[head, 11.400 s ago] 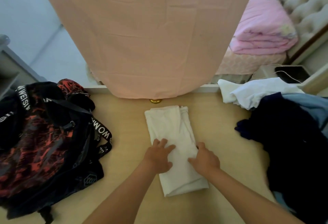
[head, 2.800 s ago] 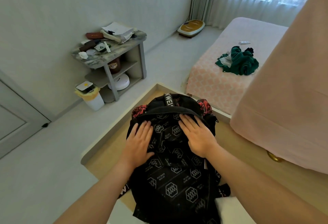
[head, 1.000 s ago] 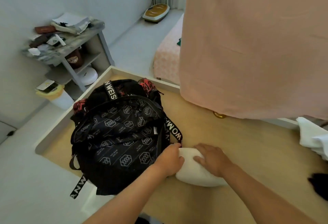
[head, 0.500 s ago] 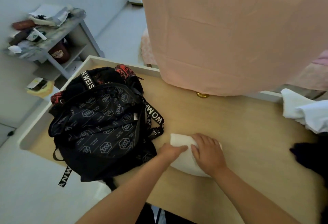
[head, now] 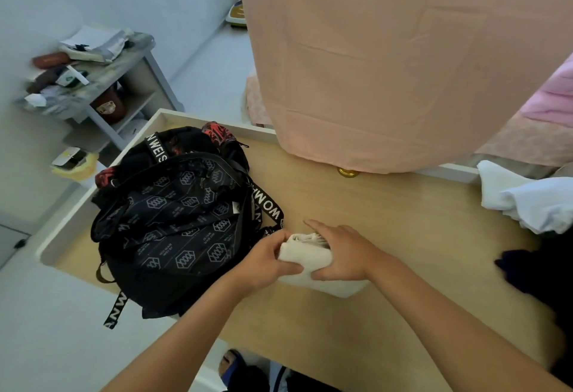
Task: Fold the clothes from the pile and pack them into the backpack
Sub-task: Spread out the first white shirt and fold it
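Since 0.5 s ago my hands have closed on the folded cloth (head: 305, 259): it lay flat under them then, and now its left end is bunched and raised off the table (head: 387, 221). My left hand (head: 266, 263) curls its fingers under that end with the thumb over the top. My right hand (head: 344, 252) lies over the cloth with fingers close together, the index straight, and the thumb tucked against the near edge, so it pinches the fold. The cloth's far end rests on the table, just right of the backpack (head: 173, 214).

I judge the folding of this piece done and the packing step begun. Next I need to lift the whole bundle without letting the layers slide apart, carry it left, and feed it into the backpack's mouth. Patterned lining shows on top, so the mouth looks open, but I cannot see the gap itself; 1 hand may have to hold it wide.

Counted: 2 hands, 1 folded cloth, 1 backpack. At the right edge is the pile (head: 539, 236), where I make out 1 white garment (head: 533, 202) and 1 dark garment (head: 533, 267); more may be hidden. 1 pink sheet (head: 403, 66) hangs beyond the table.
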Demonstrator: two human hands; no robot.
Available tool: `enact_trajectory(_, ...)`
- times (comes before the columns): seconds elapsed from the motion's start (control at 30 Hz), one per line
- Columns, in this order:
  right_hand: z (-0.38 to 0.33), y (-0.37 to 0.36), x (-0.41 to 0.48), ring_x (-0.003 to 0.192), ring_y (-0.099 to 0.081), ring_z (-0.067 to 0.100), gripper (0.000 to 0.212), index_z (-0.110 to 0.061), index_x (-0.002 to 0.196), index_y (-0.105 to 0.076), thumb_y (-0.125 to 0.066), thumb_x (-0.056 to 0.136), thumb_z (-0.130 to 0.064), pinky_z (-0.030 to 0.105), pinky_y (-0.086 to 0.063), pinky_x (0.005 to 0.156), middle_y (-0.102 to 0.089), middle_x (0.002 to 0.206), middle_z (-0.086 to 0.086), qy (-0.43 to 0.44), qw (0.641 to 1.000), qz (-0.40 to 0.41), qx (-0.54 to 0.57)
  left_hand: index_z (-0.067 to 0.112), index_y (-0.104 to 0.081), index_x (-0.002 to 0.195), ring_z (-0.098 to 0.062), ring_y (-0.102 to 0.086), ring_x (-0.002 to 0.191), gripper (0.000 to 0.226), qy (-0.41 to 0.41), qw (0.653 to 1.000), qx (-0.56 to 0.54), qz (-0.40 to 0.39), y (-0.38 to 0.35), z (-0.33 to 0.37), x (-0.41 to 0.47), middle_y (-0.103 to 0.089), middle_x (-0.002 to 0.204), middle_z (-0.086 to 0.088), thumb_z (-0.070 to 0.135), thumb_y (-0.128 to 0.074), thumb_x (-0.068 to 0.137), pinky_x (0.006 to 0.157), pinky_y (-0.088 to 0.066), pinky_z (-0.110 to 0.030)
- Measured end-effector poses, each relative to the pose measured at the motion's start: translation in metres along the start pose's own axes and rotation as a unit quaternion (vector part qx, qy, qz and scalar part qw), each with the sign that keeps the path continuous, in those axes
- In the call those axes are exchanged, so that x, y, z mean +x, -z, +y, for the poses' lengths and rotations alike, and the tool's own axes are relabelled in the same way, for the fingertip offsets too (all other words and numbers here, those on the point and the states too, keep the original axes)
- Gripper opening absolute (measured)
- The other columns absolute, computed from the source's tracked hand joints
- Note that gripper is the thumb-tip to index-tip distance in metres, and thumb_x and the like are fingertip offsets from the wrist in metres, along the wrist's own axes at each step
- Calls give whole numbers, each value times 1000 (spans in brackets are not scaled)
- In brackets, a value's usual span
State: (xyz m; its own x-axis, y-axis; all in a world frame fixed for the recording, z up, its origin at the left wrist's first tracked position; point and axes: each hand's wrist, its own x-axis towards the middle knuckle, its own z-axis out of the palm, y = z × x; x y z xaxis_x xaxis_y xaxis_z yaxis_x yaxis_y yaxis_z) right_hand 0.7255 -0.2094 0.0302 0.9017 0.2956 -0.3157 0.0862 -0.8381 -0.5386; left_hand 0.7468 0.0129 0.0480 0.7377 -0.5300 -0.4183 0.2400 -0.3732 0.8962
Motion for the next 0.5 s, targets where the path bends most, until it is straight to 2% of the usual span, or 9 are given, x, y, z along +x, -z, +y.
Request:
enact_trajectory(0.07,-21,8,11,104,-53,18,94,-45,142,-33,-77,60,-61,33,-46,88,-61,118,-9,9,1000,-10,5,18,-61,111,-11,-63,89,43,-54,997,46,9,18,13,-12,-65,98,3,1,-77,76,76,-52,-28)
enact_trajectory(0.13,-42,12,21,92,-56,12,78,-41,131,-44,-80,65,-56,28,-44,74,-60,104,-15,25,999,11,38,24,-60,114,-15,-62,93,46,-95,992,74,28,39,23,-23,-64,102,2,1,-75,77,77,-52,-29)
enact_trajectory(0.23,-78,17,36,97,-59,13,65,-37,133,-45,-75,77,-51,31,-47,78,-61,111,-14,86,992,74,47,26,-56,119,-16,-61,94,50,-137,982,85,93,74,33,-41,-62,104,3,3,-74,79,78,-52,-31)
enact_trajectory(0.37,-133,24,64,107,-57,16,60,-34,144,-36,-63,91,-47,35,-46,82,-56,129,-11,133,984,119,10,32,-52,130,-14,-58,110,55,-165,967,85,175,126,29,-68,-61,119,9,7,-59,82,90,-51,-32)
enact_trajectory(0.43,-159,22,83,106,-57,20,58,-35,144,-32,-57,94,-47,37,-46,81,-52,131,-10,142,983,118,7,33,-54,128,-12,-55,117,59,-166,946,49,273,157,15,-82,-60,123,10,6,-49,76,97,-47,-35)
enact_trajectory(0.5,-184,13,103,104,-57,23,56,-34,145,-28,-53,96,-47,39,-45,81,-47,133,-8,136,985,103,8,29,-58,119,-6,-54,116,58,-149,916,64,367,188,-3,-94,-61,118,10,2,-46,70,101,-44,-34)
